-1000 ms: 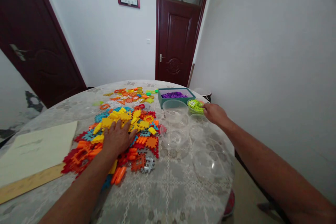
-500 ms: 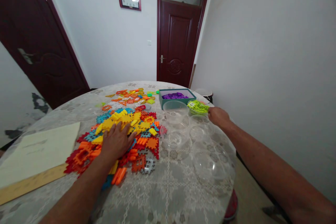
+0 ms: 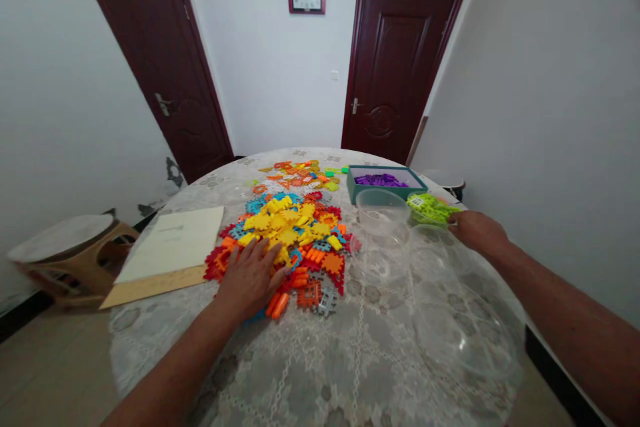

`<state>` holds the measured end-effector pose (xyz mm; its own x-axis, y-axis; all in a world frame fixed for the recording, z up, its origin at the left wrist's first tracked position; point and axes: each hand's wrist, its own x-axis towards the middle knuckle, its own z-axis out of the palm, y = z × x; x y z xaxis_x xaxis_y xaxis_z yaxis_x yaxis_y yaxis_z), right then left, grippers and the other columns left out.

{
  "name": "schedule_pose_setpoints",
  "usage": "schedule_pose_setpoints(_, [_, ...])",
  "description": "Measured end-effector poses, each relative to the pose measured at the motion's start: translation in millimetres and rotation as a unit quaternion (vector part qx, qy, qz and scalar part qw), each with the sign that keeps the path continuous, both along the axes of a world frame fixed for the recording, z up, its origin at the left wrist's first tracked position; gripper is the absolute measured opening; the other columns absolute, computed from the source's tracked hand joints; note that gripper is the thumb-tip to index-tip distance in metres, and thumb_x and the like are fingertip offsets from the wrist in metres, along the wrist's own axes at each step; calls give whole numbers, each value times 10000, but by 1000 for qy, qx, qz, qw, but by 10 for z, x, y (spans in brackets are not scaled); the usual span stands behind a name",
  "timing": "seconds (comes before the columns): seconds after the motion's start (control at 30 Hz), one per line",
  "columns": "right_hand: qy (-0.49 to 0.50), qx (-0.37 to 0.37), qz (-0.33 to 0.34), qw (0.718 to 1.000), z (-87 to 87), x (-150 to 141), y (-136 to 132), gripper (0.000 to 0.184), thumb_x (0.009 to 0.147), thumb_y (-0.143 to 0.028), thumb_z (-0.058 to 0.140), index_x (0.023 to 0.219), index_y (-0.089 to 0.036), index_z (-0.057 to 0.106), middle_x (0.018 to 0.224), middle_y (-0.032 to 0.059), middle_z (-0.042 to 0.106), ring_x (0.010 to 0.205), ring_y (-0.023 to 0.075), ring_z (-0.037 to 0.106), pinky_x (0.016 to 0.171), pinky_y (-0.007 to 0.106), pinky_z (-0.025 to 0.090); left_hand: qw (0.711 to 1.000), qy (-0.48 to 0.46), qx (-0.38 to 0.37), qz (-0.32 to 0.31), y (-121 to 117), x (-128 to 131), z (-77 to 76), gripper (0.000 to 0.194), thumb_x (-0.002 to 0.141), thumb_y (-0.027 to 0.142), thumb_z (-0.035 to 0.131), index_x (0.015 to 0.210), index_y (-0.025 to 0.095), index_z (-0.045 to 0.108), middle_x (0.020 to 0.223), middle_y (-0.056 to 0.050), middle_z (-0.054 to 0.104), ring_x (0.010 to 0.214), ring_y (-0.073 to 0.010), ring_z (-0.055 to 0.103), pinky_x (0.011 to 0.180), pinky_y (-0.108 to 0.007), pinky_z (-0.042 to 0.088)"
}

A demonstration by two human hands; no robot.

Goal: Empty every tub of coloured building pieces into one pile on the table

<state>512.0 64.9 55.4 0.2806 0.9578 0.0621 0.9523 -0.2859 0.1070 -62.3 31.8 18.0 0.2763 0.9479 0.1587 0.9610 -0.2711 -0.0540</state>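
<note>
A heap of plastic building pieces (image 3: 287, 223), yellow on top with orange, red and blue around, lies in front of me. My left hand (image 3: 253, 273) rests palm down on its near left side, fingers spread, grasping nothing visible. At the far right table edge, my right hand (image 3: 475, 230) is closed at the rim of a clear plastic bowl (image 3: 425, 221). Lime-green pieces (image 3: 431, 207) fill that bowl. My fingertips there are partly hidden.
A green box (image 3: 387, 195) holds purple pieces. Several clear bowls and lids (image 3: 383, 253) stand on the right of the round table. More pieces (image 3: 300, 173) lie behind the heap. Left are a paper sheet (image 3: 173, 240), a cardboard strip (image 3: 155, 287) and a stool (image 3: 75, 253).
My view has turned left, so everything sits further right in the picture. My left hand has slid slightly left and toward me over the heap. My right hand stays at the green-filled bowl.
</note>
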Motion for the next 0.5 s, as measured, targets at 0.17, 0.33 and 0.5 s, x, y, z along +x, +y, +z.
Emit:
schedule_pose_setpoints(0.17, [-2, -7, 14, 1000, -58, 121, 65, 286, 992, -333, 601, 1103, -235, 846, 1157, 204, 794, 989, 326, 758, 742, 387, 480, 999, -42, -2, 10, -64, 48, -142, 683, 1039, 660, 436, 1619, 302, 493, 1722, -129, 416, 1617, -359, 329, 1302, -593, 265])
schedule_pose_setpoints(0.33, [-18, 3, 19, 1000, -15, 90, 32, 282, 1015, -344, 577, 1096, -251, 830, 1114, 207, 792, 929, 324, 759, 698, 390, 445, 998, -62, -4, 10, -80, 89, -170, 691, 1039, 654, 442, 1628, 295, 474, 1730, -147, 395, 1619, -356, 328, 1315, -601, 235])
schedule_pose_setpoints(0.5, [-40, 24, 4, 999, 15, -3, -25, 380, 1067, -396, 487, 1200, -246, 810, 1131, 221, 788, 953, 350, 763, 718, 417, 450, 998, -65, 4, 14, -98, 70, -149, 677, 1035, 653, 457, 1618, 310, 485, 1716, -127, 423, 1607, -342, 351, 1320, -581, 248])
